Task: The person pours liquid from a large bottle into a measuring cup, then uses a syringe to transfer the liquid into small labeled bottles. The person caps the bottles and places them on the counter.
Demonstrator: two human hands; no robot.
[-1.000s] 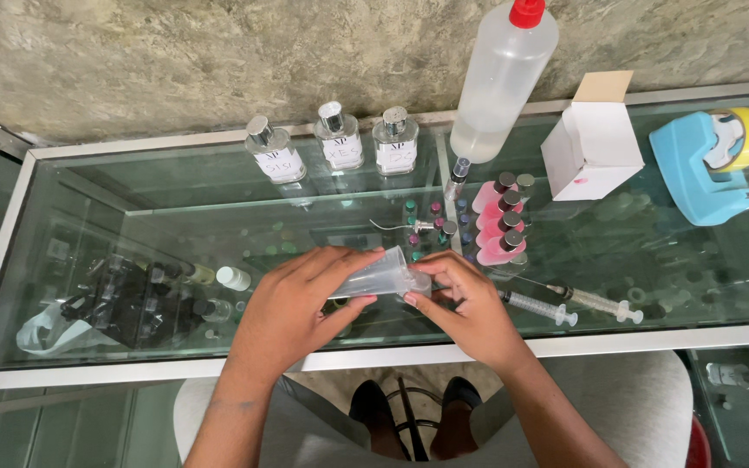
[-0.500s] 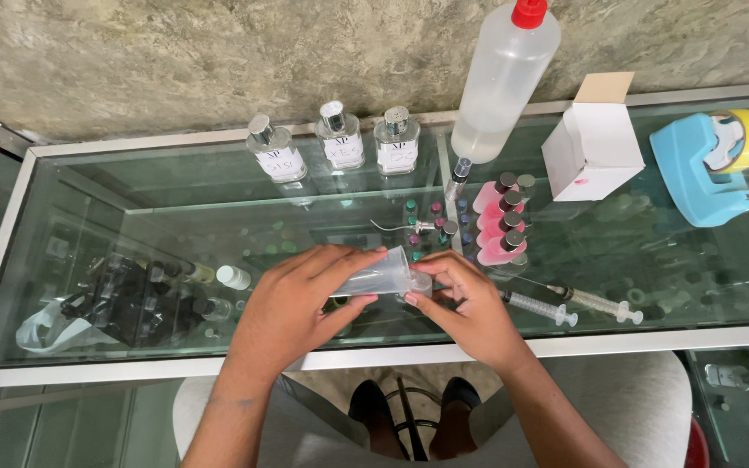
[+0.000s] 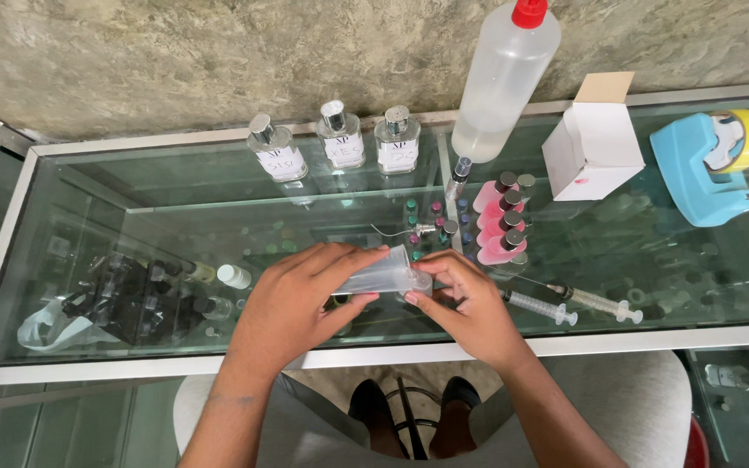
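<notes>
Item: small clear plastic bottle [image 3: 381, 275], held lying on its side just above the glass counter top [image 3: 132, 208], near the front edge and at about the middle of its width. Left hand [image 3: 292, 299] was closed around the bottle's body, fingers curled over the top and thumb beneath. Right hand [image 3: 465, 303] was pinched at the bottle's right end, fingertips on its mouth; whether a cap sat there could not be told.

Adjacent, right of the hands: two syringes [image 3: 578, 303] lay on the glass, end to end. Behind the hands: a cluster of pink vials with dark caps [image 3: 500, 221], with small coloured caps beside them. Further back: three square glass perfume bottles [image 3: 340, 143] with silver caps stood in a row near the wall; a tall translucent squeeze bottle with a red cap [image 3: 504, 78] stood to their right. Far right: open white carton [image 3: 595, 143]; blue tape dispenser with a yellow roll [image 3: 713, 165].
</notes>
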